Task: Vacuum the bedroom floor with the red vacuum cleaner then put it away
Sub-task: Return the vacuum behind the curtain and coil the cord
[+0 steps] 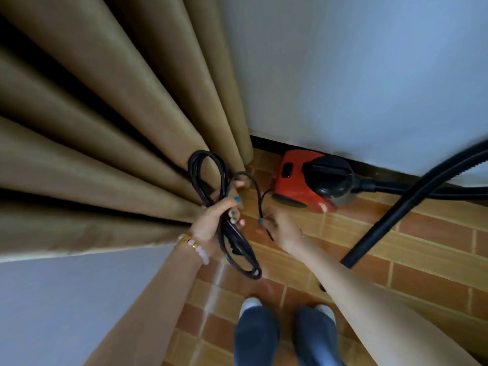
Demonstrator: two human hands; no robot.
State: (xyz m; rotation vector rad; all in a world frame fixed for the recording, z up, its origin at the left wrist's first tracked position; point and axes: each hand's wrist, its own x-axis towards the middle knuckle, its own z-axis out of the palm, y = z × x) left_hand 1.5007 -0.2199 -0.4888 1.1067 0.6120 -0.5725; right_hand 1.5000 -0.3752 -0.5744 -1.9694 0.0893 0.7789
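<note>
Put-away step: your left hand (214, 225) grips the coiled cord (224, 220). Right hand (282, 228) pinches its free run; loop that next

vacuums: 1, red w/ black top (303, 180)
hoses: 1, black (412, 204)
cords: 1, black, looped in several coils (211, 196)
hands: 2, left (214, 220) & right (284, 228)
bracelets: 1, on left wrist (195, 247)
curtains: 1, tan (105, 143)
feet: 2 (257, 336)
</note>
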